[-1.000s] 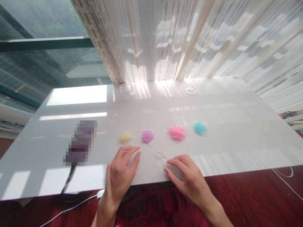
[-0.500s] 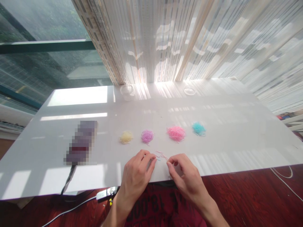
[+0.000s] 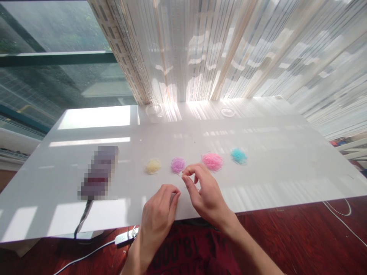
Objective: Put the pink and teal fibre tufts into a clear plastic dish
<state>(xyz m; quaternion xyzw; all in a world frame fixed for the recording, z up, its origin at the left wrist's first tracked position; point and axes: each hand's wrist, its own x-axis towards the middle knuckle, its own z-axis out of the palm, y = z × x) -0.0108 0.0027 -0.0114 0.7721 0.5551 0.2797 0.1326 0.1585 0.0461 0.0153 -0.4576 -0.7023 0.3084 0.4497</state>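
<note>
Four small heaps of thin, short strips lie on the white table: yellow [image 3: 152, 167], purple [image 3: 178, 165], pink [image 3: 212, 161] and teal [image 3: 239, 156]. My right hand [image 3: 205, 193] hovers just in front of the purple and pink heaps, thumb and forefinger pinched together. Whatever that pinch holds is too small to make out. Lower and to the left, my left hand [image 3: 159, 206] rests by the table's front edge, its thumb and fingertips pressed together. Its fingertips show no clear object. The spot with loose strips between the hands is mostly covered by my right hand.
A pixelated dark rectangular object [image 3: 99, 173] with a black cable lies on the left. Two clear round containers, one [image 3: 154, 110] and another [image 3: 228, 111], stand at the back near the curtain [image 3: 195, 49]. A white power strip [image 3: 125, 236] is below the front edge.
My right hand has moved left and away from me, up to the purple heap. My left hand has shifted slightly left. The loose strips between them are now largely hidden.
</note>
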